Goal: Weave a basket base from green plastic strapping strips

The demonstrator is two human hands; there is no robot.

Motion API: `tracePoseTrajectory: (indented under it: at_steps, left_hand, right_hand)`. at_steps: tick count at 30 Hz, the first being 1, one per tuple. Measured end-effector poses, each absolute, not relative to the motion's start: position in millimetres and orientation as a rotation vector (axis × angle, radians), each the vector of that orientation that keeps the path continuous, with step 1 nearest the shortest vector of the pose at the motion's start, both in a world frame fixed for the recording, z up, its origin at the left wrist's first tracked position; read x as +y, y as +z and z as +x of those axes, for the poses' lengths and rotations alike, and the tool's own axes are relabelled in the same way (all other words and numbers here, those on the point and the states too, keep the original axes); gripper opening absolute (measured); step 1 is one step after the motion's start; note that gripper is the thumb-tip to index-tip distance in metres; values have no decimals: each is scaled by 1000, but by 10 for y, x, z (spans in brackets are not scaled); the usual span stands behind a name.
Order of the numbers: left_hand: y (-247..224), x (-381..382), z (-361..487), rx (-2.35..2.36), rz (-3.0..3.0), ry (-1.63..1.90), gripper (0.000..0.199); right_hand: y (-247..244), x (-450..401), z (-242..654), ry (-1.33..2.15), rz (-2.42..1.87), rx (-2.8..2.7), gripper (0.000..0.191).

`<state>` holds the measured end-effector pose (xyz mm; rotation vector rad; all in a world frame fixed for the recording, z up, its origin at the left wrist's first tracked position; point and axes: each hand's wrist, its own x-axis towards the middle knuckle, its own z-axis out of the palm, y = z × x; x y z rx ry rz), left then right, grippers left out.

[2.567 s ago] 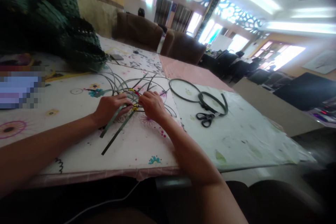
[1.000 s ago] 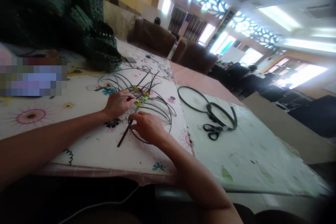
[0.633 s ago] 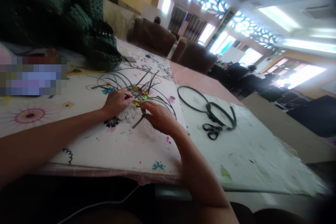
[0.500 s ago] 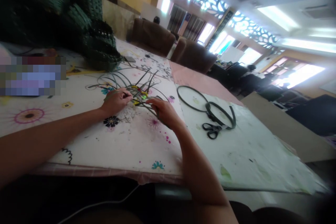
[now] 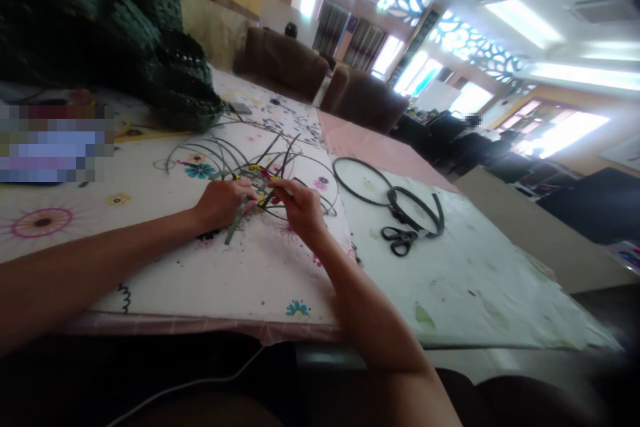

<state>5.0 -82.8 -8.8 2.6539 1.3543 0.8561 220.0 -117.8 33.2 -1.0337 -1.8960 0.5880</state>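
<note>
A half-woven piece of dark green strips (image 5: pixel 259 180) lies on the flowered tablecloth, its long loose ends curving outward. Yellow bits that look like clips or ties (image 5: pixel 255 168) and a red one (image 5: pixel 265 174) sit around its middle. At its near left side my left hand (image 5: pixel 225 202) is closed on a flat green strip (image 5: pixel 234 225), whose end sticks out toward me below the fingers. My right hand (image 5: pixel 303 207) pinches a strip at the near right edge of the weave, thumb and forefinger together. The fingers partly cover the middle of the piece.
Right of the weave lie a thin hoop (image 5: pixel 353 183), a coil of dark strip (image 5: pixel 417 213) and black-handled scissors (image 5: pixel 399 240). Dark green woven baskets (image 5: pixel 185 80) are piled at the back left. Brown chairs (image 5: pixel 285 60) stand at the far table edge.
My hands have come closer together on the weave. The left now has a strip pointing toward me from its fingers, and the loose strips on the right have shifted. The view has moved slightly.
</note>
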Motion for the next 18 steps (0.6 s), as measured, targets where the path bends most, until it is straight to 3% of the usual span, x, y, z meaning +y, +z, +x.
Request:
tracePoseTrajectory:
  at_steps: [5,8,12,16,18]
  left_hand:
    - [-34,-911,107,1358,2777,657,27]
    - [-14,-909,104,1388,2772,668,28]
    - [-35,-881,80,1356,2780,711,31]
    - [-64,-855,60,1344,2776,775,38]
    - [-76,-836,50,1336,2760,811,41]
  right_hand:
    - [333,-1196,2160,431,-1042,-2052,23]
    - [271,-1095,2178,305,-1174,-2259,18]
    - [197,-1044,2160,91,-1319,-2514,28]
    - [201,-1101,2102,-173,-1385,-2579,14]
    - [214,-1132,2077,-273,-1358,-2628,16]
